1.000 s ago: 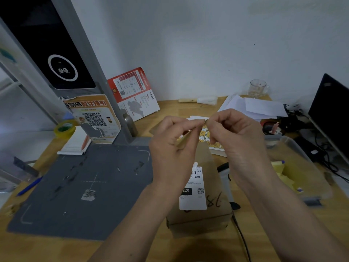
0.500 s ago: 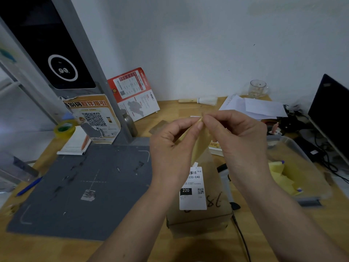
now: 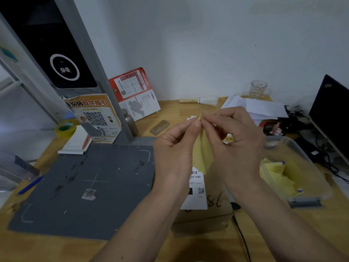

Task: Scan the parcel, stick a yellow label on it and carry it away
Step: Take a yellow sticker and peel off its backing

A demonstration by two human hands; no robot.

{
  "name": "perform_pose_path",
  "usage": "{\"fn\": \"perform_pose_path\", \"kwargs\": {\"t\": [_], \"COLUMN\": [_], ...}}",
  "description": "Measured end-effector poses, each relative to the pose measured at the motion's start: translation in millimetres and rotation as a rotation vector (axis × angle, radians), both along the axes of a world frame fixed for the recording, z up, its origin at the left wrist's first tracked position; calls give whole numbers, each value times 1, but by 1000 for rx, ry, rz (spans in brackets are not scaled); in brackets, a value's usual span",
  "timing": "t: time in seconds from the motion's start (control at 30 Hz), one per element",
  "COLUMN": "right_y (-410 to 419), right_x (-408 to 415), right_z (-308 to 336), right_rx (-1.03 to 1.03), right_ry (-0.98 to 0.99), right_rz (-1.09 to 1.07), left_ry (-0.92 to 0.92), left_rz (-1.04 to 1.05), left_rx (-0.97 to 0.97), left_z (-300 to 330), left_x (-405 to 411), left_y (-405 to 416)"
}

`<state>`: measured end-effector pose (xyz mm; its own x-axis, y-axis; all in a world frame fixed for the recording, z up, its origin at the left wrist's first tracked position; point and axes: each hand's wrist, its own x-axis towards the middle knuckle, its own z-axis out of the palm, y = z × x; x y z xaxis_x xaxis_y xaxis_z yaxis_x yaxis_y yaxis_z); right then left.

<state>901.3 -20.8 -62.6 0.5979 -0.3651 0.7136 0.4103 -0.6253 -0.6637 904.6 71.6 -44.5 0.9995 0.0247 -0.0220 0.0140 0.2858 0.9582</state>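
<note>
A brown cardboard parcel (image 3: 217,212) lies on the wooden desk below my hands, with a white shipping label (image 3: 196,193) on top and "18" written beside it. My left hand (image 3: 175,148) and my right hand (image 3: 234,140) are raised above the parcel. Both pinch the top corner of a yellow label (image 3: 202,156), which hangs down between them. The far end of the parcel is hidden behind my hands.
A grey scanning mat (image 3: 85,186) lies left of the parcel under a scanner stand (image 3: 62,59). A clear bin (image 3: 294,174) with yellow paper sits at the right. A black cable (image 3: 241,235) runs beside the parcel. Tape roll (image 3: 65,128), papers (image 3: 253,108), glass cup (image 3: 258,88), laptop (image 3: 332,110).
My fingertips have worked at the label's top corner, and the yellow label now hangs lower and more fully in view between my hands. The parcel has not moved.
</note>
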Motion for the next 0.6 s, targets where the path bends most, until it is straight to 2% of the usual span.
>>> {"fn": "perform_pose_path", "kwargs": {"t": [0.17, 0.37, 0.6], "right_y": [-3, -2, -5], "right_x": [2, 2, 3], "right_z": [-2, -3, -7], "right_rx": [-100, -21, -114], "right_ry": [-52, -31, -102], "right_rz": [-18, 0, 6], "left_ry": [-27, -45, -70], "left_rz": [9, 17, -4], "left_rx": [11, 14, 29], "left_z": [0, 1, 0], "left_x": [0, -1, -1], "left_y": [0, 0, 0]}}
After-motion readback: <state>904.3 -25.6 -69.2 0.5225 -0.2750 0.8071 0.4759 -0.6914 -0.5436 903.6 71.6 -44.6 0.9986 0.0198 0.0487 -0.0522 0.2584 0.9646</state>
